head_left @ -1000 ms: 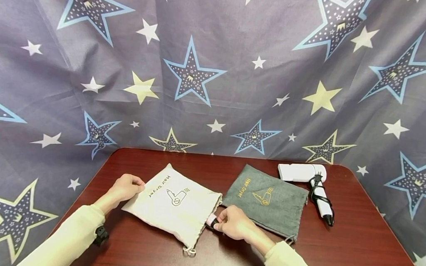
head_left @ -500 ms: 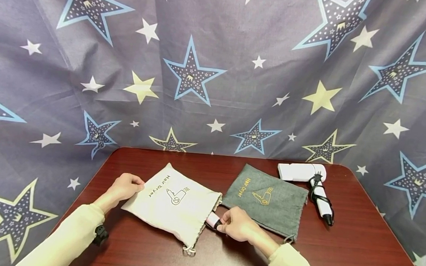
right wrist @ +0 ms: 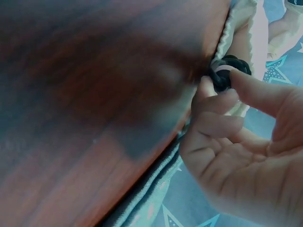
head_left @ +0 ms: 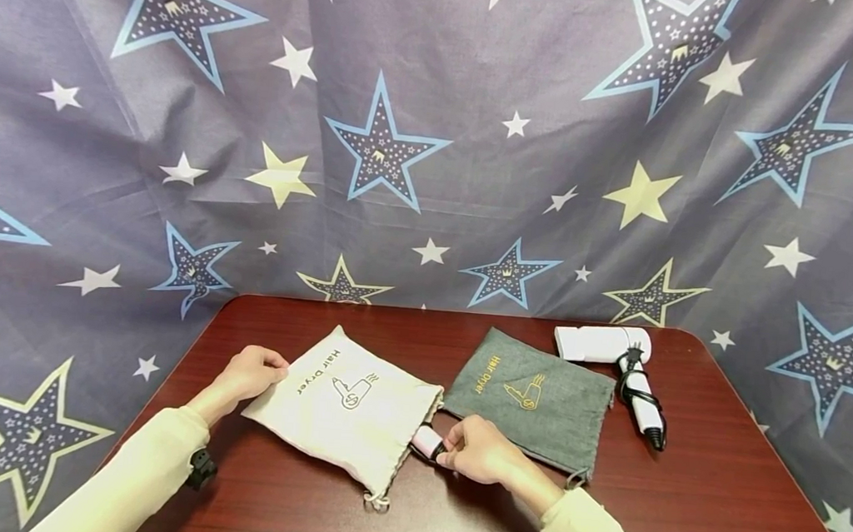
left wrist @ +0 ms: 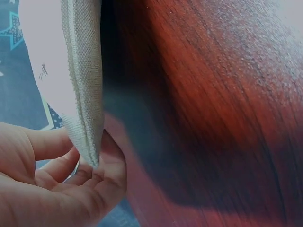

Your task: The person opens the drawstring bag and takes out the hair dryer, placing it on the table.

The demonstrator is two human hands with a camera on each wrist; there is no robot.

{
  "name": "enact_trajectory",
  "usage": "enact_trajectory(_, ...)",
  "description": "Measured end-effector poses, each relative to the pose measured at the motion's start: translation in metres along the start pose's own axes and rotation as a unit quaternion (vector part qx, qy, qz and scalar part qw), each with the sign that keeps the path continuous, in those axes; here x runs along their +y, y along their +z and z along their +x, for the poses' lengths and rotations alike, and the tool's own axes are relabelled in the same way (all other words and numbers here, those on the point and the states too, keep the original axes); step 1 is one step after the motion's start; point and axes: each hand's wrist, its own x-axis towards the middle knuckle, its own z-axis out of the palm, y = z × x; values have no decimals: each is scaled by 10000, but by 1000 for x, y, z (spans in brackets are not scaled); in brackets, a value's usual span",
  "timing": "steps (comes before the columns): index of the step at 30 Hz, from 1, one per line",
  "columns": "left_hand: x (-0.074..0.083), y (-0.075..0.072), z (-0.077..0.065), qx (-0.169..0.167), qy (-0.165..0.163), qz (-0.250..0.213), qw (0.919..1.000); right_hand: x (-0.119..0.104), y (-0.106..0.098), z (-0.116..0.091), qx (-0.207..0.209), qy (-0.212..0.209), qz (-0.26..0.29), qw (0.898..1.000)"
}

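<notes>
A cream drawstring bag (head_left: 355, 411) printed "Hair Dryer" lies bulging on the table, its mouth toward the right. At its far-left edge, my left hand (head_left: 253, 372) pinches the cloth; the left wrist view shows the bag's corner (left wrist: 87, 127) between thumb and fingers. Out of the mouth pokes the pale pink handle of a hair dryer (head_left: 426, 441); the rest of the dryer is hidden inside. My right hand (head_left: 483, 450) pinches the black end of that handle between thumb and fingertips. Black cord (right wrist: 233, 62) loops around the handle end in the right wrist view.
A grey drawstring bag (head_left: 536, 408), also printed "Hair Dryer", lies flat just beyond my right hand. A white hair dryer (head_left: 593, 344) with black cord wound on its handle lies at the back right of the dark red table (head_left: 716, 506). Behind hangs a star-patterned curtain (head_left: 437, 133).
My right hand has shifted slightly right with the handle's end, and more of the pink handle shows outside the cream bag. The left hand stays at the bag's edge.
</notes>
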Motion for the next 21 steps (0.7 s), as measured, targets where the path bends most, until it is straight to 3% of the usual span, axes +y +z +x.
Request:
enact_trajectory(8,7,4,5,-165,-82,-24,9998,-7,6,9,414,-300,-447,9977)
enact_trajectory(14,9,2,5,-111,-86,-82,9999,-14,11,16,529,-150,-663,9963)
enact_trajectory(19,5,-1,2,-99,-90,-18,9999,-10,14,23,605,-315,-635,9957)
enact_trajectory(21,3,-2,1,-103,-98,-2,9999,-11,13,24,504,-312,-395,9975)
